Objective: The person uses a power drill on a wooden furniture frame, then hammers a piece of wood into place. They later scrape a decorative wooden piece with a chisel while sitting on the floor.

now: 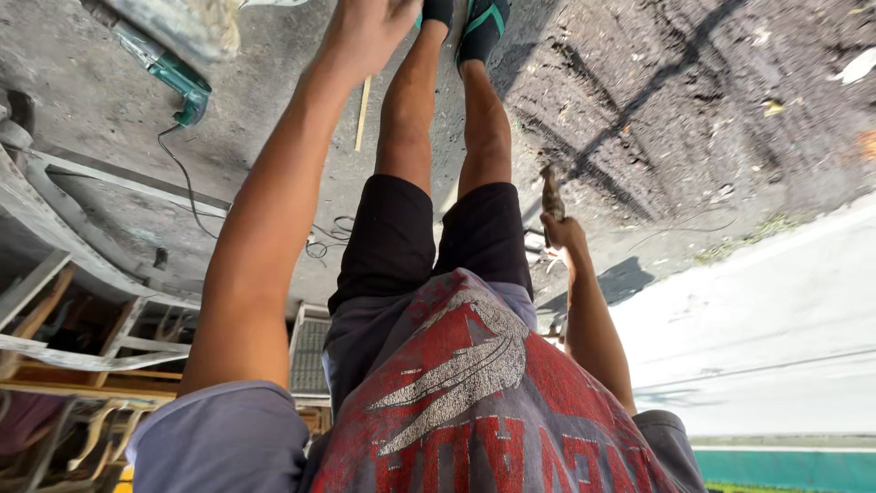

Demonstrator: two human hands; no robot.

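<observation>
Two hands apart, right hand (561,230) gripping a brownish tool (551,194), left hand (365,32) outstretched, grip unclear.

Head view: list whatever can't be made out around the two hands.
- Left hand: fingertips cut off by the top edge, so any grip is unreadable.
- Right hand: closed on a brownish handle; the fist hides its lower end, and it is too small to identify the tool.
- Green power tool: its upper part runs out at the top edge.
- Feet: cropped by the top edge.
</observation>
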